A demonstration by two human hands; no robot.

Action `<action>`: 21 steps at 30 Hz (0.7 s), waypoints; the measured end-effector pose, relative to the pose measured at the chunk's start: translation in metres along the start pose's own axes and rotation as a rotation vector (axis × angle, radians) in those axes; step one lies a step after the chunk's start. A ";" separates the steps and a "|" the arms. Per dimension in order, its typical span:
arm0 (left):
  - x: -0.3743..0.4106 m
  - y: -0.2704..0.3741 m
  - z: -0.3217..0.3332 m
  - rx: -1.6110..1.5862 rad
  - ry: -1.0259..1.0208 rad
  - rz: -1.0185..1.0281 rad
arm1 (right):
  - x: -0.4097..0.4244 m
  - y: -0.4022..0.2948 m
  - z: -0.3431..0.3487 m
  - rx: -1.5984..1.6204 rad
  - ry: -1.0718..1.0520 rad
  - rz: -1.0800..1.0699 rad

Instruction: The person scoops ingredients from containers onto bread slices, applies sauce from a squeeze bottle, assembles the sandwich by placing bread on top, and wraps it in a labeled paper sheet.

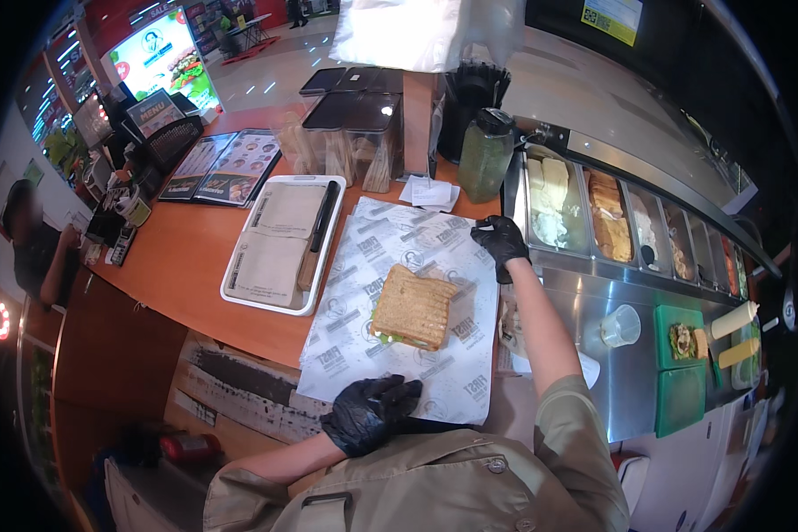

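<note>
A toasted sandwich (413, 307) with lettuce showing at its lower edge lies near the middle of printed deli paper (346, 332), which is spread on the orange counter. My right hand (500, 245), in a black glove, is at the paper's upper right corner, its fingertips curled at the edge; whether they pinch the sheet is unclear. Below the sandwich, my left hand (372, 409), also black-gloved, rests at the paper's near edge with bent fingers. The sandwich is touched by neither hand.
Left of the paper is a white tray (231, 266) of napkins. Behind stand cutlery containers (352, 126) and a green-tinted jar (485, 156). To the right are metal food pans (558, 199), a plastic cup (620, 326) and green cutting boards (679, 399). Another person (36, 259) stands far left.
</note>
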State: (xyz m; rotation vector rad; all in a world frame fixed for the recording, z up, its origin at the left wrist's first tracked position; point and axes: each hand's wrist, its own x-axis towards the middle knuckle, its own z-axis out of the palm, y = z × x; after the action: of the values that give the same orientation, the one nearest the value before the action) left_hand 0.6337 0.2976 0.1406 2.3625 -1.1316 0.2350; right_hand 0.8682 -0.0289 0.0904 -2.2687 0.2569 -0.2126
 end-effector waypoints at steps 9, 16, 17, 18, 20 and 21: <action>0.058 -0.034 -0.046 0.310 0.149 0.182 | -0.125 -0.065 -0.045 0.503 -0.003 -0.433; 0.122 -0.045 -0.060 0.330 -0.149 0.082 | -0.167 -0.045 -0.045 0.633 -0.342 -0.465; 0.124 -0.049 -0.058 0.323 -0.200 0.092 | -0.165 -0.045 -0.047 0.596 -0.345 -0.497; 0.128 -0.050 -0.059 0.316 -0.254 0.101 | -0.164 -0.045 -0.049 0.525 -0.323 -0.553; 0.133 -0.043 -0.065 0.399 -0.273 0.077 | -0.162 -0.047 -0.054 0.381 -0.280 -0.665; 0.135 -0.040 -0.068 0.439 -0.283 0.064 | -0.162 -0.047 -0.055 0.362 -0.258 -0.712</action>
State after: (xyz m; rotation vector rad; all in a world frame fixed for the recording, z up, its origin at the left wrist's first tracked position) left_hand 0.7545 0.2615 0.2325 2.8155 -1.4058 0.1893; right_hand 0.7046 0.0023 0.1501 -1.9128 -0.6839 -0.2989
